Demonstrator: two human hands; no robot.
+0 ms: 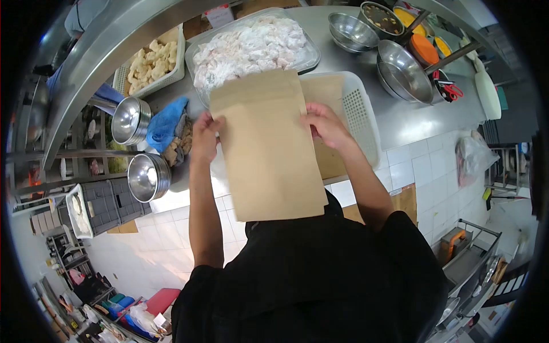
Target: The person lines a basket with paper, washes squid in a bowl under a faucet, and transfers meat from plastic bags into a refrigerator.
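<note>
The left hand pinches the brown paper along its 9 o'clock edge and the right hand pinches the 3 o'clock edge; whether it is one sheet or several, I cannot tell. Held before the person's black top, it overlaps, in view, a tray of white-coated pieces at 12 o'clock. Around the paper, a paper-lined white basket sits near 3, partly behind the right hand, and a basket of pale, lumpy pieces at 10. The shiny steel counter also carries a blue cloth toward 9 and metal bowls at 1 to 2. Beyond lies a white-tiled floor, with a grey crate at 8, crowded shelving toward 7, a clear plastic bag at 3 and a metal rack at 4.
</note>
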